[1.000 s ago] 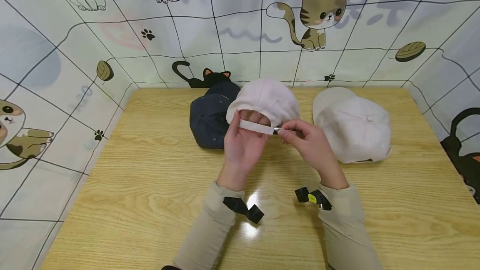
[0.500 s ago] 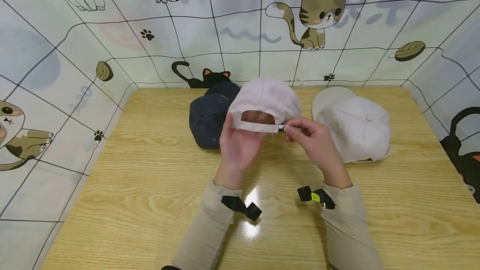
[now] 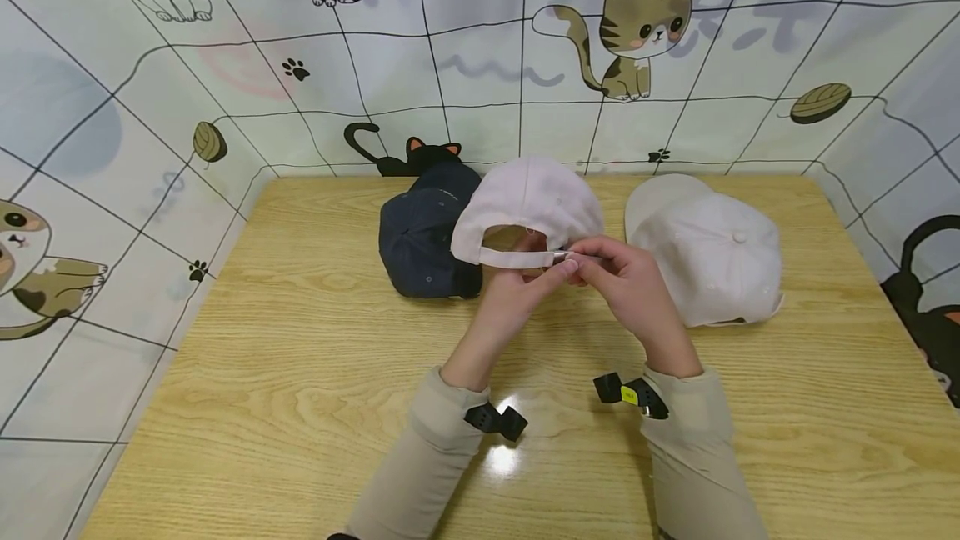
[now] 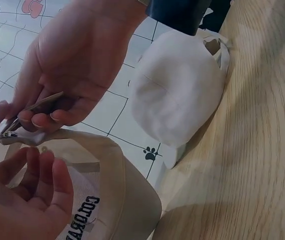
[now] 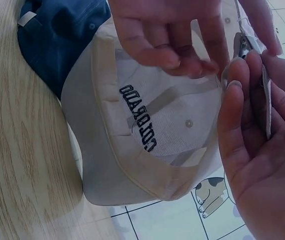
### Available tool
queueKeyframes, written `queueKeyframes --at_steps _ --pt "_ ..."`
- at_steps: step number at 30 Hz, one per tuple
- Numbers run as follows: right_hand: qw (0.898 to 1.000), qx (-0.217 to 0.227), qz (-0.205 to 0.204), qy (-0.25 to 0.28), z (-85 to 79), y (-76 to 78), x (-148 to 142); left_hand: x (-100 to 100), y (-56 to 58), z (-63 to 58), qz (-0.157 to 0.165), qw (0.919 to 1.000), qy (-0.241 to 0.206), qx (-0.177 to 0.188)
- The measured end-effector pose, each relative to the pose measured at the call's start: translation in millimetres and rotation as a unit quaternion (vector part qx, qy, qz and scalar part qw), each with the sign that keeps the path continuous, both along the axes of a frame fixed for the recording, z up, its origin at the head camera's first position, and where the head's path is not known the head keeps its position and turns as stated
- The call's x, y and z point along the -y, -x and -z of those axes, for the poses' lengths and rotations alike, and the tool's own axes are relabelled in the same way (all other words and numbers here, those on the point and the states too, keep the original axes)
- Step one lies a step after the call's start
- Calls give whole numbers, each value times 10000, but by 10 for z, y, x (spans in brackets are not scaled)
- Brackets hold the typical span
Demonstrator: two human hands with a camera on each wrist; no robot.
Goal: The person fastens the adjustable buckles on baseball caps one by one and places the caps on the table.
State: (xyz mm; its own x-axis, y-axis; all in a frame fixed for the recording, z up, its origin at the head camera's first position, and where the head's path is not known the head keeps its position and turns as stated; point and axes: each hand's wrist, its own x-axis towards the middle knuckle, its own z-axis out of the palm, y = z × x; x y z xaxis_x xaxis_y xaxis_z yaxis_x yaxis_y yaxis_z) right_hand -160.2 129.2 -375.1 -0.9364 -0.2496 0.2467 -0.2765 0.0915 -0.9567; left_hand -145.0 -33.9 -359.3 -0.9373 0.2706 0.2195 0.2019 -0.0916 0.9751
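Note:
A pale pink baseball cap [image 3: 528, 190] is held up with its back opening facing me. My right hand [image 3: 637, 286] pinches the end of its strap [image 3: 513, 259] beside a metal buckle [image 3: 560, 256]. My left hand [image 3: 513, 298] has its thumb at the buckle and its fingers behind the strap, pinching from the left side. Reversed dark lettering [image 5: 138, 117] shows inside the crown in the right wrist view. There, the loose strap end [image 5: 268, 102] lies across the curled fingers of my right hand [image 5: 262, 150].
A navy cap [image 3: 412, 240] lies on the wooden table [image 3: 300, 407] to the left, partly behind the pink one. To the right sits a whitish cap [image 3: 720, 252], also seen in the left wrist view. A cat-print backdrop [image 3: 480, 65] encloses the table's back and sides.
My left hand has moved right, from supporting the cap's left side to the buckle, where its thumb now meets the right hand. The right hand stays on the strap end.

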Motion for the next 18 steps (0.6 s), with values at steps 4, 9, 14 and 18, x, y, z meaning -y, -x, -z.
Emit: queueKeyframes --at_steps 4,9,14,18 --pt "9998 -91 -43 -141 7 9 -2 7 -10 -12 -52 9999 160 -26" --pt "9993 -217 -136 -287 7 10 0 17 -9 12 82 10000 41 0" --pt "9974 -275 -292 -598 7 12 12 19 -15 22 -154 9997 156 101" --pt "9929 -398 -190 -1108 6 14 25 22 -22 25 -348 9991 133 183"
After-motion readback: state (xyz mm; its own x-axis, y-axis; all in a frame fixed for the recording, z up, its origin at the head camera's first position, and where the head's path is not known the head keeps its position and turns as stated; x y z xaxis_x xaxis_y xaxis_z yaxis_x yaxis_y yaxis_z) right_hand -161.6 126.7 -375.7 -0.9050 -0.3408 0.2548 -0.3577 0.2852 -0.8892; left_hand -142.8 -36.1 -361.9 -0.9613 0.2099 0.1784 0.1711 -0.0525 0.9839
